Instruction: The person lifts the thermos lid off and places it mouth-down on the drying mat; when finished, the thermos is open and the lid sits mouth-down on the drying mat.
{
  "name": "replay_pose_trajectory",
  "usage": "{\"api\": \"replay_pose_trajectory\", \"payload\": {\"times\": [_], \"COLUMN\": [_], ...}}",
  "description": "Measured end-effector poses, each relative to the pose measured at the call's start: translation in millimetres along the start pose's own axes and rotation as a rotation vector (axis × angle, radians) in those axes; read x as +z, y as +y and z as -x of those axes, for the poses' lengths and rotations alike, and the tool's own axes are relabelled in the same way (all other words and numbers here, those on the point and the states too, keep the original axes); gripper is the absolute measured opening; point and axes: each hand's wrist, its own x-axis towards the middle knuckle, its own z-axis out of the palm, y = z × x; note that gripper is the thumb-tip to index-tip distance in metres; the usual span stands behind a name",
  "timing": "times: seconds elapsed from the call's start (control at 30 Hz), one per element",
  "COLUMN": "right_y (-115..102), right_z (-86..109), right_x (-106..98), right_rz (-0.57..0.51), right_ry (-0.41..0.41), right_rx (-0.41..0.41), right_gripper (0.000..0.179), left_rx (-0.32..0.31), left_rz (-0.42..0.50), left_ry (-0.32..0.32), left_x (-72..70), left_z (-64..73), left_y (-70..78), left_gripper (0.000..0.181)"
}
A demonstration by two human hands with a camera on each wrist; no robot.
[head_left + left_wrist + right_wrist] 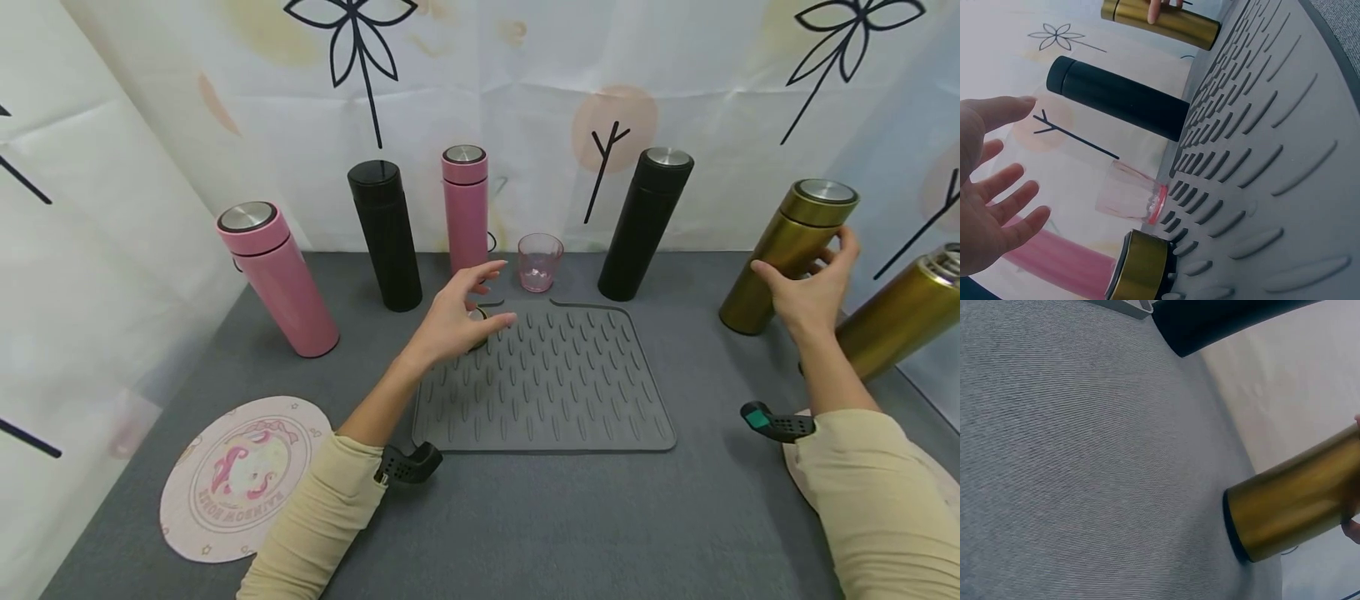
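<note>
Six tall insulated flasks stand around the grey ribbed silicone mat (555, 383) on the grey table (525, 517), all with their lids on, so nothing inside them shows. Behind the mat's far edge sits a small clear pink plastic cup (539, 262), upright, with no contents to be seen. Left of the cup stand a pink flask with a steel cap (465, 208) and a black flask with a black cap (386, 236); further left of the mat stands another pink steel-capped flask (279, 279). Right of the cup is a black flask with a steel cap (644, 225).

Over the mat's far left corner the left hand (459, 318) hovers with fingers spread and relaxed, holding nothing, just above a small round gold lid (1138, 265) lying on that corner. Well right of the mat, the right hand (810, 292) curls its fingers round the body of a gold metal flask with a steel cap (787, 254), which stands on the table. Beyond it is a second gold flask (896, 312).
</note>
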Motion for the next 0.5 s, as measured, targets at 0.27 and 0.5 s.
{"api": "replay_pose_trajectory", "payload": {"times": [0.27,0.5], "right_y": [1.3,5.4], "right_z": [5.5,20.3], "right_x": [3.1,3.6], "right_rz": [0.000,-0.009], "right_ry": [0.026,0.034], "right_rx": [-0.147,-0.239], "right_gripper": [0.085,0.085], "left_rx": [0.008,0.032], "left_rz": [0.003,0.023], "left_ry": [-0.019,-0.048], "left_x": [0.2,3.7], "left_z": [0.6,0.7], "left_y": [1.7,0.8], "left_gripper": [0.065,0.065]}}
